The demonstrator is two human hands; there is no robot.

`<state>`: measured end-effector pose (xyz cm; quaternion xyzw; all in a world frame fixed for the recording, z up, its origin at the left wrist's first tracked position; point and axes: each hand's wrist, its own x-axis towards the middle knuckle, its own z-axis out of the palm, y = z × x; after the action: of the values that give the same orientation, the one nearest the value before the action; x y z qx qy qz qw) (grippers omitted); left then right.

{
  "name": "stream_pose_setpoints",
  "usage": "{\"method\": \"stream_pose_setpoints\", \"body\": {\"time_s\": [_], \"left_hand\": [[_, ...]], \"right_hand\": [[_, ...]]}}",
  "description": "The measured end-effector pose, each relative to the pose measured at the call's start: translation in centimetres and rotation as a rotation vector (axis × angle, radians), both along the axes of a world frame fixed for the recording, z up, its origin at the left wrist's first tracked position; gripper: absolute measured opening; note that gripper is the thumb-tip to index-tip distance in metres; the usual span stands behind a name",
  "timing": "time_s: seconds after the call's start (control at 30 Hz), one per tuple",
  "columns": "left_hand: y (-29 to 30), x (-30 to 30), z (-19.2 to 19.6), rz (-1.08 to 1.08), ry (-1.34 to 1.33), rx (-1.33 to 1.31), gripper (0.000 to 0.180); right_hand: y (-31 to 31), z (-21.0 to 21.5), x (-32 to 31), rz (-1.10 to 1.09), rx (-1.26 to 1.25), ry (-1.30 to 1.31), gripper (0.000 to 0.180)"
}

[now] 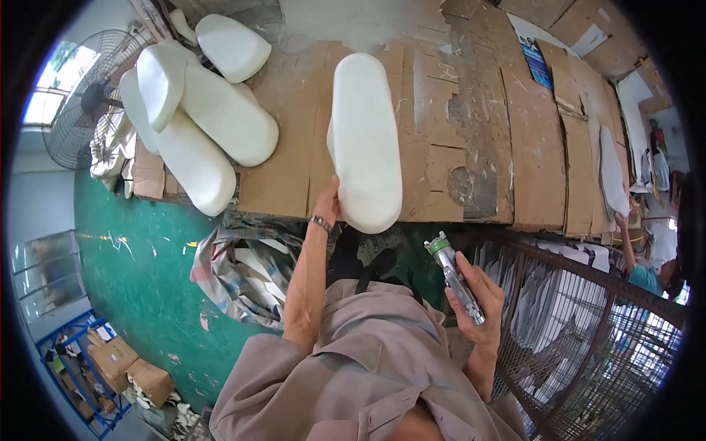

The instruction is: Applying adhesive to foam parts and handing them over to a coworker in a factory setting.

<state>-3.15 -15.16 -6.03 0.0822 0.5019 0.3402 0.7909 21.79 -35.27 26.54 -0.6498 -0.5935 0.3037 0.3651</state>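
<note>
Brown shirt cloth (382, 345) lay nearest. The person's left hand (330, 203) gripped the near left side of a long white pad (367, 140), its near end over the worktop's (287, 173) front edge (whether it rested there was unclear). The right hand (482, 300) clasped a metal tool (452, 270) in front of that edge; more white pads (229, 121) lay at the left edge.

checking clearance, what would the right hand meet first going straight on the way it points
Probably the front edge of the cardboard-covered table, with the metal tool in the right hand leading; if held above table height, the long white piece. Depth is unclear.
</note>
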Motion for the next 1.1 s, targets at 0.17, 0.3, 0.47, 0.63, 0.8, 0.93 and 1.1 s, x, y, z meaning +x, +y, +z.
{"method": "stream_pose_setpoints", "body": {"time_s": [0.17,0.3,0.47,0.63,0.8,0.93,1.1], "left_hand": [[1.9,0.9,-0.9,0.028,0.183,0.153,0.051],[0.7,-0.8,-1.4,0.244,0.306,0.174,0.045],[0.8,-1.6,-2.9,0.262,0.266,0.207,0.043],[0.6,-0.9,-4.8,0.314,0.382,0.158,0.063],[0.7,-0.8,-4.7,0.316,0.359,0.187,0.069],[0.7,-0.6,-3.9,0.261,0.307,0.161,0.059],[0.7,-0.1,-4.4,0.204,0.320,0.147,0.047]], "right_hand": [[0.9,0.0,-0.7,0.007,-0.019,0.014,0.056],[1.5,-0.1,-1.1,0.010,0.009,0.010,0.056],[2.1,-0.3,-1.5,0.019,0.022,0.032,0.059],[2.6,-0.2,-1.8,0.010,0.055,-0.018,0.059],[2.6,0.7,-1.9,-0.035,0.107,-0.059,0.058],[1.6,1.3,-1.8,-0.018,0.110,-0.090,0.054],[-0.6,1.8,-0.8,0.033,0.089,-0.126,0.056]]}}
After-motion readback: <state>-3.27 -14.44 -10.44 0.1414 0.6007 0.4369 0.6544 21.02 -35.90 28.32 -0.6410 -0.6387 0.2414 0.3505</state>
